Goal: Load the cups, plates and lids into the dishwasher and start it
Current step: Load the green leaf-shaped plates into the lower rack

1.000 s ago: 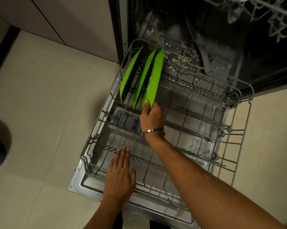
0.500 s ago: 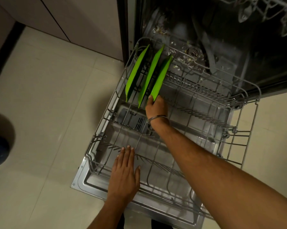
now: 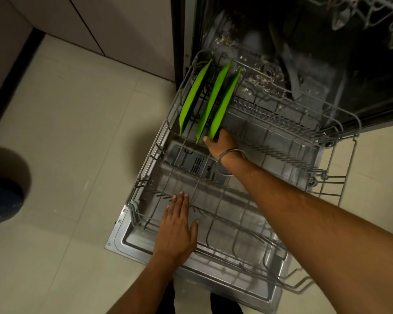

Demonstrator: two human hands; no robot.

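Three green plates stand on edge in the far left corner of the pulled-out lower rack (image 3: 340,141): a left plate (image 3: 194,98), a middle plate (image 3: 211,103) and a right plate (image 3: 226,103). My right hand (image 3: 222,143), with a metal bangle on the wrist, grips the near bottom edge of the right plate. My left hand (image 3: 177,230) lies flat, fingers together, on the front wires of the rack. Under the rack lies the open dishwasher door (image 3: 132,241).
The dark dishwasher tub (image 3: 281,53) opens behind the rack, with food scraps on its floor. Part of the upper rack (image 3: 372,14) shows at the top right. Beige cabinet fronts (image 3: 123,30) stand to the left. A dark round object (image 3: 3,200) sits on the tiled floor.
The right plate has gone down into its slot beside the other two, tilted like them. My right hand moved lower with it. My left hand stayed on the rack front.
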